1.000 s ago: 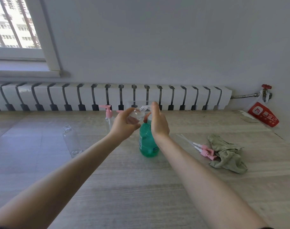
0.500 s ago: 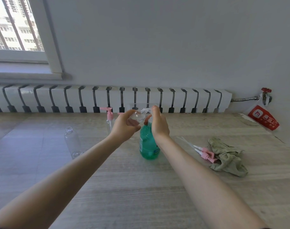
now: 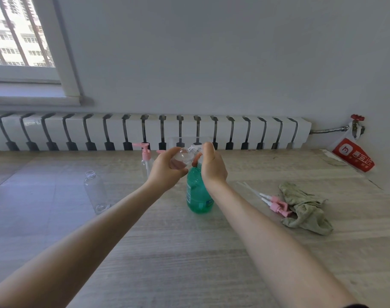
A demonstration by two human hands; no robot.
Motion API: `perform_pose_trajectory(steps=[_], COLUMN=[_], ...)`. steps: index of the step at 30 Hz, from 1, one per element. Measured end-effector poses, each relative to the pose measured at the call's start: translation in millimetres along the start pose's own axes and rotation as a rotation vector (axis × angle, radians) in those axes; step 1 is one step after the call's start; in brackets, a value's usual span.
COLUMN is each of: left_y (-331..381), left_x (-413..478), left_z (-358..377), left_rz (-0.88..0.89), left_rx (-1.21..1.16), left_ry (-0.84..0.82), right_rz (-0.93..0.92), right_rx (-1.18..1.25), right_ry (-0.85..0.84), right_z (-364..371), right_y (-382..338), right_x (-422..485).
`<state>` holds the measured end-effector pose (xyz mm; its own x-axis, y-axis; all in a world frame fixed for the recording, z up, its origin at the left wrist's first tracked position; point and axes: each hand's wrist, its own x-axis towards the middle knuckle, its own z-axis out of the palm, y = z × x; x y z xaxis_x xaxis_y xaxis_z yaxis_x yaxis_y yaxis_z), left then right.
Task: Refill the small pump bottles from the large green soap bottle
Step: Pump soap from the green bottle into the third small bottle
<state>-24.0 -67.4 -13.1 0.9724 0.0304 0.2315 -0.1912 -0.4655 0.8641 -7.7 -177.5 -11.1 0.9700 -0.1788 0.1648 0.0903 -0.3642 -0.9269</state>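
Wood-grain surface [image 3: 189,258] runs up to a white radiator [image 3: 245,132] under a grey wall; both arms reach over it from the near edge. Green bottle [image 3: 198,196] stands upright on the surface, approx. in the middle, w/ a label on its left side. Right hand [image 3: 213,168] sits on its top, fingers curled over the head of the bottle. That head is mostly hidden; only a bit of orange shows under the thumb. Left hand [image 3: 165,172] is clamped on a small bottle [image 3: 182,157], which is clear & tilted. Its open neck points right & up, just beside the right thumb and above the top of the green bottle. Whether any soap goes in, I cannot tell.

Just behind the left hand stands a pump bottle [image 3: 146,160] w/ a pink pump on it. Further left, well apart, is an empty bottle [image 3: 95,192], clear, upright, neck open. Right of the green bottle two pink pumps [image 3: 277,205] lie on the surface w/ their tubes pointing far-left. Their heads touch a crumpled grey-green cloth [image 3: 305,211]. At far right a red & white bag [image 3: 354,155] hangs by the pipe, under a red valve [image 3: 357,118]. At far left is a window [image 3: 18,41] w/ bars, buildings outside.
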Motion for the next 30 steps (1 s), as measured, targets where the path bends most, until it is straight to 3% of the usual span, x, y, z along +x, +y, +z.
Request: perform_pose_trajectory(steps=[30], left_y=[6.3], left_x=[-0.8], left_z=[-4.0], left_rz=[-0.010], left_rx=[0.019], left_ry=[-0.007], right_rz=[0.034], right_rx=[0.143], right_ry=[-0.119], right_z=[0.6], right_y=[8.4], right_x=[12.4])
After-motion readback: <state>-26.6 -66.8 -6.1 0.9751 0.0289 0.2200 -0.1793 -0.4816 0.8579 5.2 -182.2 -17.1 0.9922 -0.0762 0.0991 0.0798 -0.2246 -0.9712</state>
